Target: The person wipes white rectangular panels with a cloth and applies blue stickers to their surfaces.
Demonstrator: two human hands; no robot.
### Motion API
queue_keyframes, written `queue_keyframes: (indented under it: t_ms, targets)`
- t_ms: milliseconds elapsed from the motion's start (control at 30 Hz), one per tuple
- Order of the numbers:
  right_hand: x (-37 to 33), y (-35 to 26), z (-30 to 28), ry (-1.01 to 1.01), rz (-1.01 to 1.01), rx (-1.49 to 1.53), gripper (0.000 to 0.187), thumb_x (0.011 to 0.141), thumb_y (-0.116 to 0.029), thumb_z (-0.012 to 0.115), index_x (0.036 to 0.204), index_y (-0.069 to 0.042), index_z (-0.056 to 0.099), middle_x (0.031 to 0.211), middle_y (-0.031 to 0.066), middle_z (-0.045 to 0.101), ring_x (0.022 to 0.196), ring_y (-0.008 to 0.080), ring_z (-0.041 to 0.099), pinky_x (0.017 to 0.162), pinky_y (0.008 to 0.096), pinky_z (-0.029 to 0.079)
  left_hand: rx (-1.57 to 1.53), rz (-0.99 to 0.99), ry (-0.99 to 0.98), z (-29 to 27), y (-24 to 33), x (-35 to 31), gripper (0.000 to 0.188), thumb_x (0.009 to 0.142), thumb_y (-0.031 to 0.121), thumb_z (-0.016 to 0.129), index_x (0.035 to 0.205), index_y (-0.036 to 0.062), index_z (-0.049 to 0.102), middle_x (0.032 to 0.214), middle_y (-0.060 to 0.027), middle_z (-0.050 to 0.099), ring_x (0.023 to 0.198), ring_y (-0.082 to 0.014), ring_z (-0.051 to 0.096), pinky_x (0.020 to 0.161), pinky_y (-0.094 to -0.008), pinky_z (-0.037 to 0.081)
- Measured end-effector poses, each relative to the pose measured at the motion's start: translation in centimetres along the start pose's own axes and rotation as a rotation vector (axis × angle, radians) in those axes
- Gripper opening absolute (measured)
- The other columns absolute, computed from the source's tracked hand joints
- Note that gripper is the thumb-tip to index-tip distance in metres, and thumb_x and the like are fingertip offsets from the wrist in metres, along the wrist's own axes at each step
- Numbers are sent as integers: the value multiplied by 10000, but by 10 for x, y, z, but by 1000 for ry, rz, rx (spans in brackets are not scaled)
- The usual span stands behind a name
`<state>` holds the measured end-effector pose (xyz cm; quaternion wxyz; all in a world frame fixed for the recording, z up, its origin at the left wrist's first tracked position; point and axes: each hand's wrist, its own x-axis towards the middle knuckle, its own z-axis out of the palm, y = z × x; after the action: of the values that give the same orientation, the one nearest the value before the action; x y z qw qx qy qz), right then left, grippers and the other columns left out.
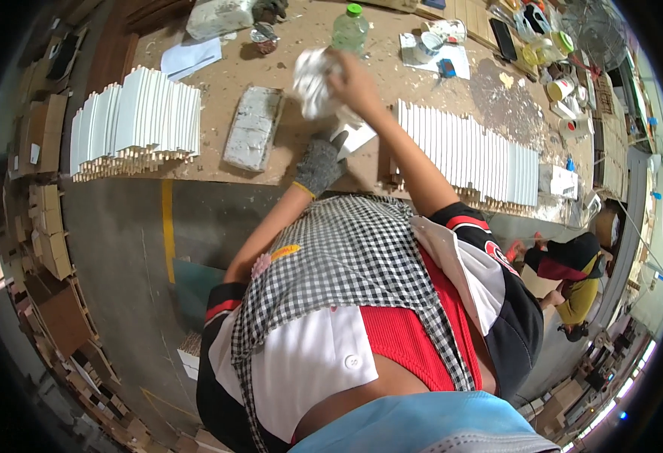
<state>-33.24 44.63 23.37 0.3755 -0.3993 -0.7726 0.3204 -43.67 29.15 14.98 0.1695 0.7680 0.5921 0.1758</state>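
My right hand [354,81], bare, is closed on a crumpled white cloth [312,81] above the middle of the workbench [301,124]. Nearer to me, my left hand [319,166] wears a dark grey knit glove. Its fingers are closed on the edge of a flat white panel [358,139], partly hidden by the glove and my right forearm. Left of the glove lies a paint-smeared, whitish rectangular block [253,130]. On the right, a row of white panels [460,151] stands packed on edge close to my right forearm.
Another row of white panels [139,117] stands at the bench's left. Toward the back are a green-capped clear bottle [350,32], a small jar [264,38], paper sheets [191,57] and a dark phone [503,39]. A person [569,275] crouches at right.
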Motion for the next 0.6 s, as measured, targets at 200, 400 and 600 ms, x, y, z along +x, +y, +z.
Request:
queue_keyframes:
  t_ms: [200,400,600]
  targets:
    - [112,-6,-78,419,-355,-679,397,775,-237,749,1166,-216,685,1030,155,621,994,362,566,845,463,483,-73,-26,366,-62,-21,-45,562,733,109,711,1272,75,556,1263,-224,562,1175,-420,530,1023,-510,420]
    - [130,50,-45,107,-318,-659,446,859,-442,709,1167,-126,646,1085,140,649,978,395,605,866,463,491,62,-274,724,-90,-83,-78,574,722,129,738,1261,96,545,1316,-235,511,1211,-424,491,1015,-520,409]
    - [124,66,-58,98,-297,-621,389,898,-366,702,1136,-72,610,1044,195,628,936,415,627,770,474,518,253,-425,672,-87,-88,-88,664,767,275,776,1334,64,504,1354,-229,488,1254,-410,463,1047,-516,378]
